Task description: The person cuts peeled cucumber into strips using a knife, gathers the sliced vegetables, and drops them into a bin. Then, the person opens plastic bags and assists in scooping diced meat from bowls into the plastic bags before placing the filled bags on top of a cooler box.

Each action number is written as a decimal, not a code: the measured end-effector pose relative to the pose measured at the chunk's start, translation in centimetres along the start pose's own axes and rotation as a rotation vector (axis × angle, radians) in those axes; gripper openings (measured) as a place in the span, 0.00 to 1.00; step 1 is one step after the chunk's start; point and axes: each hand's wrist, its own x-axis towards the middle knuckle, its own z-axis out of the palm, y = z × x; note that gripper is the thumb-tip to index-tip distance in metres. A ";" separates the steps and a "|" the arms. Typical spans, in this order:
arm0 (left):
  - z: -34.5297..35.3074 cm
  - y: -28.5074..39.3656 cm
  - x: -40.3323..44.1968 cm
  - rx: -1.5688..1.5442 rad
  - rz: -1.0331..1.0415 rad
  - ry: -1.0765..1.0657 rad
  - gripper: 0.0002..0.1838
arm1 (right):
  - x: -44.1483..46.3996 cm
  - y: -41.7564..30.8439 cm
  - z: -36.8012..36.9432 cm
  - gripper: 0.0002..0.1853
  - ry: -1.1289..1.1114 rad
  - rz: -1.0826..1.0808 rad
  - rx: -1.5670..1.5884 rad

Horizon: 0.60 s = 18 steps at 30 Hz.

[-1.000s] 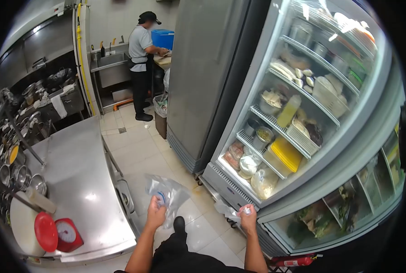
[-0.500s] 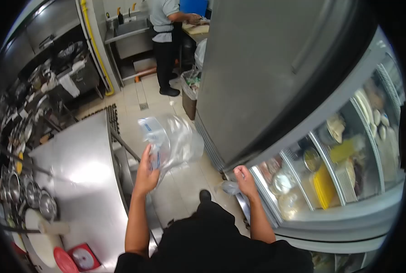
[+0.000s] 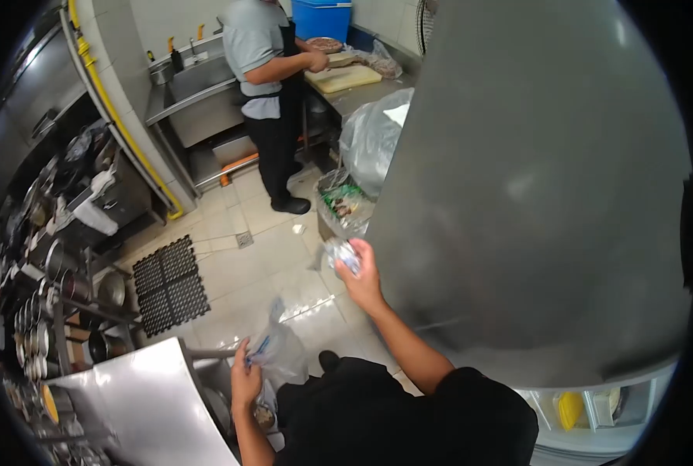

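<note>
Hanging beyond table edge [image 3: 194,388]: plastic bag [image 3: 286,357]

The bag [image 3: 286,353] in the left hand [image 3: 245,382] is beside the near worktop's [image 3: 137,396] right edge; the plastic [image 3: 339,255] in the right hand [image 3: 364,281] is before the bin [image 3: 325,225]. The board [image 3: 348,78] lies on the far worktop [image 3: 350,99].

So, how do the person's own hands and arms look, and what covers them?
The left hand and right hand wear no gloves; both forearms are bare, with no watch visible. The right sleeve is plain black and short, ending near the elbow.
</note>
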 end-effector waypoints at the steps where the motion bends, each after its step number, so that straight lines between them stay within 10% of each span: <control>1: -0.2 -0.8 1.8 -0.045 0.000 0.085 0.30 | 3.3 -0.3 1.3 0.28 0.012 -0.009 -0.023; 10: -2.4 0.4 23.2 -0.046 -0.206 -0.073 0.31 | 27.9 0.3 5.2 0.25 0.548 -0.337 -0.061; 18: -3.5 3.4 46.9 0.294 0.015 -0.412 0.28 | 42.4 3.4 2.7 0.26 0.782 -0.419 -0.547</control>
